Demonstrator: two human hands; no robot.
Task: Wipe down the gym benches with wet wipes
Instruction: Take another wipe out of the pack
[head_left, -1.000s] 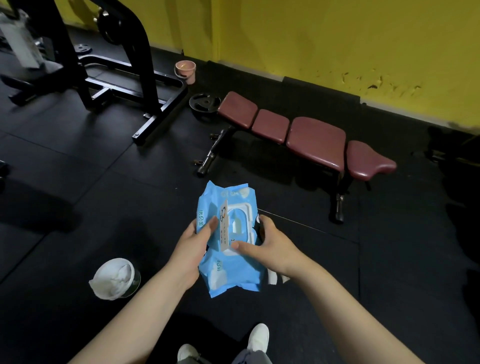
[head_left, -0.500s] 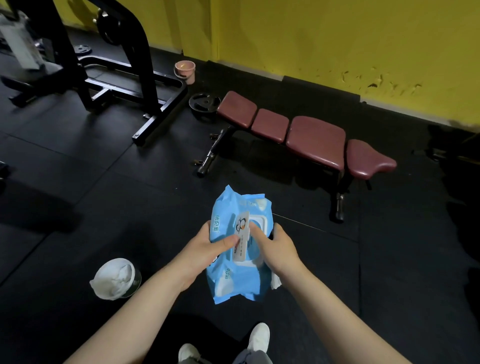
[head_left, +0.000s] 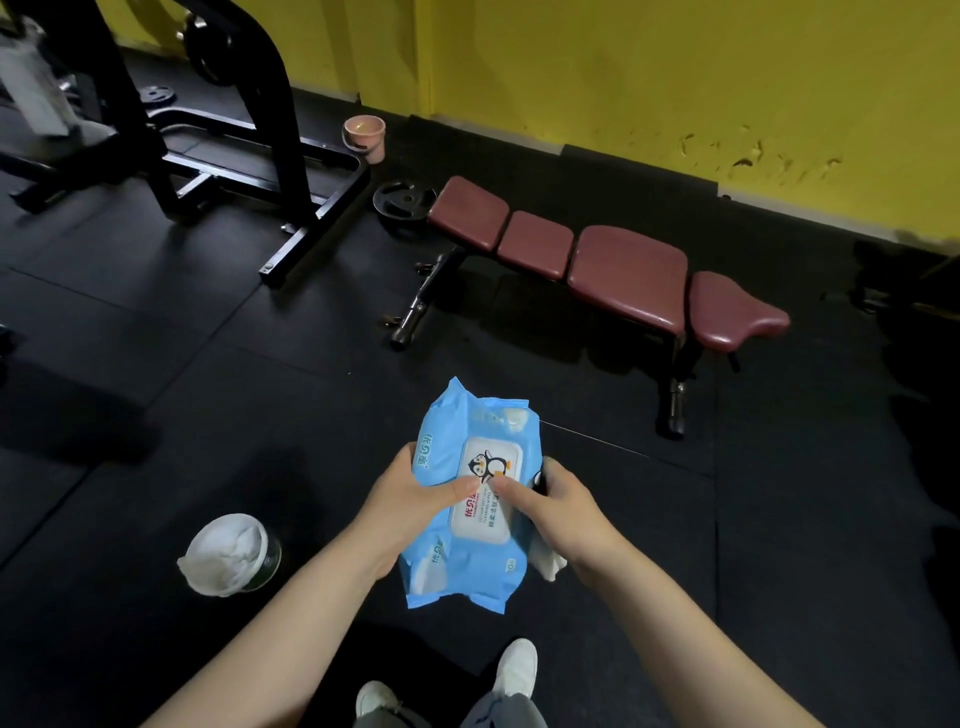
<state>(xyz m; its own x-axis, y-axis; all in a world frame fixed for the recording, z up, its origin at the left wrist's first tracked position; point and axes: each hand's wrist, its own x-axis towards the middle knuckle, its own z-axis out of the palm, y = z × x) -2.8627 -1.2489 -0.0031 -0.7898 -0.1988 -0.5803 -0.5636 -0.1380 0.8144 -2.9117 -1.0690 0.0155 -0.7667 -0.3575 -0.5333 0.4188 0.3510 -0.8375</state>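
Hands (head_left: 410, 499) grip blue wipes pack (head_left: 470, 499), lid closed.

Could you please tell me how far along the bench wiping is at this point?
Early stage. Done: a white wipe seems to be out already, tucked under the right hand, and the pack's lid lies flat. In hand: both the left hand and the right have a grip on the blue wipes pack, thumbs on the lid. Left: the maroon bench stands untouched across the floor.
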